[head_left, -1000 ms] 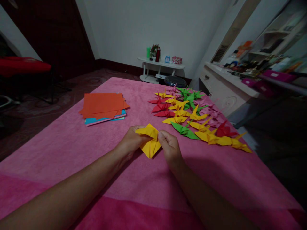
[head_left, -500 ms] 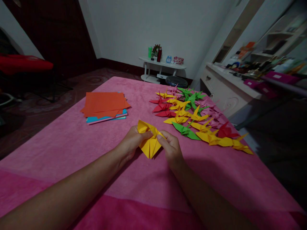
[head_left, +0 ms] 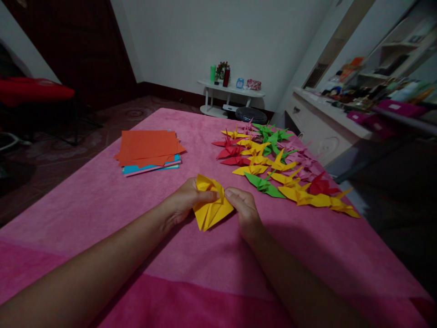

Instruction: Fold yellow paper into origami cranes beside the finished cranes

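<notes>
A partly folded sheet of yellow origami paper [head_left: 212, 214] is held between both hands above the pink cloth. My left hand [head_left: 187, 200] grips its left side, with the thumb pressed across the folds near the middle. On the opposite edge, my right hand [head_left: 244, 207] pinches the paper between thumb and fingers. Creases fan down to the lower corner, and the upper corner stands up. The fingers behind the paper are hidden. Just beyond my right hand lies a green paper crane [head_left: 263, 185].
Rows of folded cranes, among them a yellow crane [head_left: 251, 170] and a red crane [head_left: 235, 161], cover the right side of the pink cloth [head_left: 85, 205]. Orange paper [head_left: 146, 146] tops a stack at the left. A dresser [head_left: 327, 118] stands beyond the right edge.
The yellow paper has turned slightly, its lower corner swinging left. My left thumb has slid a little rightward and down across the folds. Both hands keep their grip.
</notes>
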Demonstrator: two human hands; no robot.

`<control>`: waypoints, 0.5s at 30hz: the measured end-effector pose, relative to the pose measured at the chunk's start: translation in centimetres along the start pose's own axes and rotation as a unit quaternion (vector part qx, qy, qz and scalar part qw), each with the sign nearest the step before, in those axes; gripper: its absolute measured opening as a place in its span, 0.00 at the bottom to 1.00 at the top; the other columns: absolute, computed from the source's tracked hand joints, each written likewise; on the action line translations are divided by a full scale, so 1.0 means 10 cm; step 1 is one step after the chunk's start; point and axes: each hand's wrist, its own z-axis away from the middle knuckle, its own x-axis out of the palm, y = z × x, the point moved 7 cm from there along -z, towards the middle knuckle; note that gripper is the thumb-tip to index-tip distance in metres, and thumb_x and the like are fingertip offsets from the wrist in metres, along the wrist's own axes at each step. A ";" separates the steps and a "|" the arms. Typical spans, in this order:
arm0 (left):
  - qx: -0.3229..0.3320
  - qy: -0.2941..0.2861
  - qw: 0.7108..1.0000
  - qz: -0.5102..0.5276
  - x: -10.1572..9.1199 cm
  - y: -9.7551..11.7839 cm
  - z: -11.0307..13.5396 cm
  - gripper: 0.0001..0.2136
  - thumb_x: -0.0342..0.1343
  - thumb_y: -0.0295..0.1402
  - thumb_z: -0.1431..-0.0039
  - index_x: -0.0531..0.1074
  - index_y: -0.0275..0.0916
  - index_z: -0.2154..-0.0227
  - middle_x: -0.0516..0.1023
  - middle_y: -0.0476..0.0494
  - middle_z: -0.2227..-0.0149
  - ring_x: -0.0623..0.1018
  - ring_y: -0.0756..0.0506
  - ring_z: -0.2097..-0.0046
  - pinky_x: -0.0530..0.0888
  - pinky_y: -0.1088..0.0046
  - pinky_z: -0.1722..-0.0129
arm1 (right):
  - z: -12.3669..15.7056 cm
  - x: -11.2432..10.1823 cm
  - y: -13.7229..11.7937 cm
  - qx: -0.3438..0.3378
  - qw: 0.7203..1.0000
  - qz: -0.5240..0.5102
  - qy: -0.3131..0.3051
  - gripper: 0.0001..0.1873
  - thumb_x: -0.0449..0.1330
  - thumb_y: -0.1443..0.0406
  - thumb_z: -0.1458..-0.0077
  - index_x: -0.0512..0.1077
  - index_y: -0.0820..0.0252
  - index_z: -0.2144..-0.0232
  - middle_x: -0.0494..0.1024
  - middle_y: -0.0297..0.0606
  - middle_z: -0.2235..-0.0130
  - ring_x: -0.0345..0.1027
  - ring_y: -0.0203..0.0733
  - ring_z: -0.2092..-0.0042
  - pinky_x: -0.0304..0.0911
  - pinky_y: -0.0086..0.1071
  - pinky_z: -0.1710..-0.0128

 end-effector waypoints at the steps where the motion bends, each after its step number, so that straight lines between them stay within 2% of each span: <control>1: -0.005 -0.007 1.000 -0.004 0.00 0.00 0.00 0.09 0.66 0.27 0.67 0.77 0.33 0.77 0.78 0.45 0.76 0.75 0.49 0.74 0.71 0.74 0.71 | 0.00 0.01 0.00 0.000 1.000 -0.004 -0.003 0.18 0.54 0.55 0.44 0.58 0.58 0.80 0.56 0.29 0.78 0.49 0.34 0.76 0.47 0.28 0.76; 8: 0.013 -0.016 1.000 0.016 -0.01 -0.02 -0.01 0.14 0.72 0.30 0.70 0.77 0.33 0.77 0.78 0.46 0.76 0.74 0.50 0.74 0.71 0.76 0.71 | 0.00 0.03 0.02 0.002 1.000 -0.016 -0.025 0.19 0.55 0.53 0.43 0.61 0.58 0.79 0.59 0.29 0.78 0.51 0.34 0.75 0.49 0.28 0.75; 15: 0.009 -0.011 1.000 0.016 -0.01 -0.03 0.00 0.13 0.71 0.31 0.68 0.77 0.32 0.76 0.78 0.45 0.74 0.75 0.49 0.73 0.71 0.75 0.70 | 0.00 -0.01 0.03 -0.004 1.000 -0.015 0.000 0.19 0.55 0.54 0.43 0.62 0.59 0.79 0.60 0.29 0.78 0.52 0.33 0.76 0.49 0.28 0.75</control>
